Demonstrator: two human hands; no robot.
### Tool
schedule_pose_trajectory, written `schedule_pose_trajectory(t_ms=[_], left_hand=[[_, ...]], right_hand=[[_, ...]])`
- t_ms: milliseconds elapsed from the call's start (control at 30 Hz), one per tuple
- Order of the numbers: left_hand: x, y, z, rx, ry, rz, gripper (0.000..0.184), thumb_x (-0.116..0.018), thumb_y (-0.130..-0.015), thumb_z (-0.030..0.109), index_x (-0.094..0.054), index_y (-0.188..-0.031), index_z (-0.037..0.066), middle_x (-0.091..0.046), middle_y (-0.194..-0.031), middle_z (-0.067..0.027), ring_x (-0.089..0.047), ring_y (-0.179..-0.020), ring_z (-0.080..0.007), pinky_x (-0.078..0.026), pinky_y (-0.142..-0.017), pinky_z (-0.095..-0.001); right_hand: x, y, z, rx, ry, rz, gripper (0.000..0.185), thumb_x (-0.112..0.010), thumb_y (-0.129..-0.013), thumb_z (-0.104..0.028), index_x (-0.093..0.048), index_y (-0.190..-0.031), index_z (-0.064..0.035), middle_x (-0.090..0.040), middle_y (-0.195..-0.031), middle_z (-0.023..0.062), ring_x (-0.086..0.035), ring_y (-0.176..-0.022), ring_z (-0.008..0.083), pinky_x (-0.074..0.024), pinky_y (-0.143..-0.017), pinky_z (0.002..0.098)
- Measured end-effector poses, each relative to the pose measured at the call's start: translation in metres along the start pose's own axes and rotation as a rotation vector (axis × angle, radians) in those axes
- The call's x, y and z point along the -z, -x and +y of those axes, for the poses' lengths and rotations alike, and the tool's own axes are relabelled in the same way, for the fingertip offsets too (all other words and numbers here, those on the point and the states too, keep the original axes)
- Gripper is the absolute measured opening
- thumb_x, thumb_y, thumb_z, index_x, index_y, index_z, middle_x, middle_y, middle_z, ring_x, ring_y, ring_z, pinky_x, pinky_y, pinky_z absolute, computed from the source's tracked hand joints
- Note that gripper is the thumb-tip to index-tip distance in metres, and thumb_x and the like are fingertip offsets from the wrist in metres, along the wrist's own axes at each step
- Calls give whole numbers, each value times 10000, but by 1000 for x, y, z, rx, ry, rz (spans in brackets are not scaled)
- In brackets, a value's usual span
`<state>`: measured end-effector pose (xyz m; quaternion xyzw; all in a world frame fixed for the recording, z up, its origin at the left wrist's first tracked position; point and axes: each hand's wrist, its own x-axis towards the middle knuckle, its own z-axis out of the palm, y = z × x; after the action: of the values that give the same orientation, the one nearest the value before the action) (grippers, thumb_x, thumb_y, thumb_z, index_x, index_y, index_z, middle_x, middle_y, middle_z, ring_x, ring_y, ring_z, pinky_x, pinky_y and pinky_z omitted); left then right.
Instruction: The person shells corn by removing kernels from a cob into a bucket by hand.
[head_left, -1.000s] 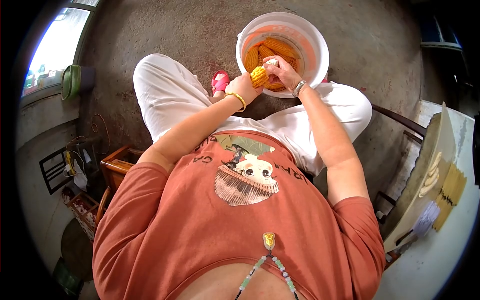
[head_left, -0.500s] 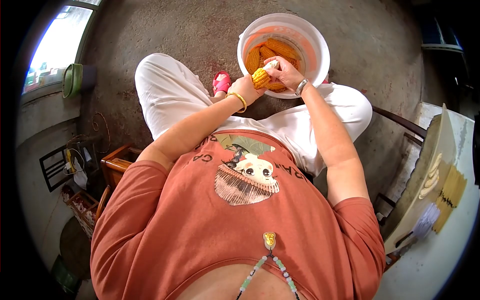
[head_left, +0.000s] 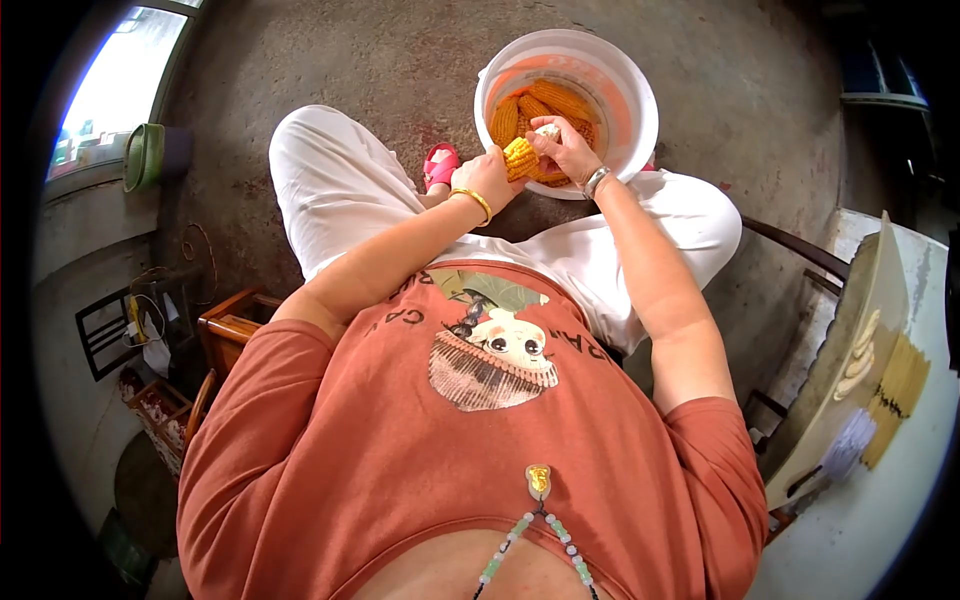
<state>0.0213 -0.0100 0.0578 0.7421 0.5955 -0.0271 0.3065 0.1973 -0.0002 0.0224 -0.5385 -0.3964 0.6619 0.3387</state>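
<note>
1. A person seated with knees apart holds one partly bared corn cob (head_left: 519, 158) between two bare hands, above the near left edge of a white bucket (head_left: 646, 100).

2. The left hand (head_left: 484, 178), a gold bracelet (head_left: 484, 207) at its wrist, closes around the near, yellow-kernelled end; how tightly its fingers curl beneath cannot be told.

3. The right hand (head_left: 568, 153), wearing a silver-coloured band (head_left: 595, 181), is partly closed, its thumb and fingers pinching the cob toward the pale far end.

4. The cob's long axis slants forward and to the right, from the left hand to the right. Neither hand is clearly nearer: both touch it, the left from the near side, the right from the far right.

5. The right hand is over the bucket's opening, the left just outside its rim. More orange-yellow cobs (head_left: 560, 98) lie inside, beyond and below the hands.

6. White trousers (head_left: 330, 190) flank the work, and a pink sandal (head_left: 440, 166) shows left of the bucket on the bare floor (head_left: 350, 65). Nothing visible comes between the hands and the held cob; the near rim lies close beneath.
</note>
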Motion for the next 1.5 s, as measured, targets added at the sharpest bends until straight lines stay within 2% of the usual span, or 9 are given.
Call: schedule_pose_trajectory(t_ms=[100,200,400,600,767,867,1100,1300,1500], left_hand=[[-3,-2,-3,-39,-28,4,520,-667,-750,450,-518,-949,-7,-646,-808,-182,-641,-751,-339,-498,-643,-418],[-1,-2,-2,-43,-46,-12,520,-661,-757,448,-511,-948,-11,-644,-803,-183,-640,-751,-340,-497,-643,-418],[-2,-4,-7,-55,0,-17,526,-661,-756,453,-512,-949,-13,-640,-803,-197,-639,-754,-345,-499,-650,-413],[-1,0,-5,-22,88,-20,570,-621,-769,496,-500,-986,-18,-639,-860,-221,-634,-799,-358,-498,-691,-416],[2,0,-3,5,81,-75,622,-557,-786,550,-478,-1018,-22,-640,-905,-225,-631,-844,-363,-493,-723,-429],[-1,-1,-5,-3,92,-49,573,-590,-799,495,-499,-1004,-32,-632,-883,-242,-629,-817,-371,-491,-708,-424],[0,-3,-8,-12,112,-59,583,-600,-790,504,-504,-1007,-28,-632,-889,-239,-630,-814,-366,-491,-705,-426],[9,1,-1,-28,-22,7,589,-647,-724,529,-530,-1017,31,-650,-826,-200,-645,-761,-333,-501,-665,-406],[5,-2,-3,-72,-66,42,584,-667,-693,523,-531,-1002,47,-654,-785,-183,-646,-716,-333,-502,-648,-409]], right_hand=[[-1,-2,3,-13,13,20,489,-691,-800,-370,-481,-1118,-64,-562,-797,36,-533,-551,78,-482,-515,204],[4,-3,1,-39,-26,-44,433,-684,-814,-314,-486,-1108,-66,-563,-806,35,-543,-597,74,-483,-530,202],[12,-13,11,60,-26,-118,321,-625,-828,-171,-493,-1100,-61,-560,-890,32,-550,-702,70,-504,-589,208],[9,-6,4,-9,-128,-107,361,-641,-831,-185,-478,-1122,-48,-551,-938,54,-561,-709,89,-513,-606,216],[3,-3,1,38,-20,-61,382,-654,-840,-222,-470,-1121,-39,-557,-913,49,-568,-701,90,-512,-596,217],[5,-4,2,35,-7,-78,393,-659,-840,-236,-464,-1120,-41,-560,-897,46,-570,-707,88,-516,-602,216],[12,-7,6,2,-84,-144,386,-642,-849,-218,-453,-1131,-36,-563,-924,60,-580,-723,90,-536,-639,227],[7,-2,0,-2,-111,-71,409,-640,-843,-216,-451,-1158,-38,-554,-951,79,-590,-739,103,-539,-633,237],[1,-1,-1,-34,11,-20,368,-635,-824,-217,-481,-1114,-52,-563,-865,49,-584,-750,98,-531,-594,230]])
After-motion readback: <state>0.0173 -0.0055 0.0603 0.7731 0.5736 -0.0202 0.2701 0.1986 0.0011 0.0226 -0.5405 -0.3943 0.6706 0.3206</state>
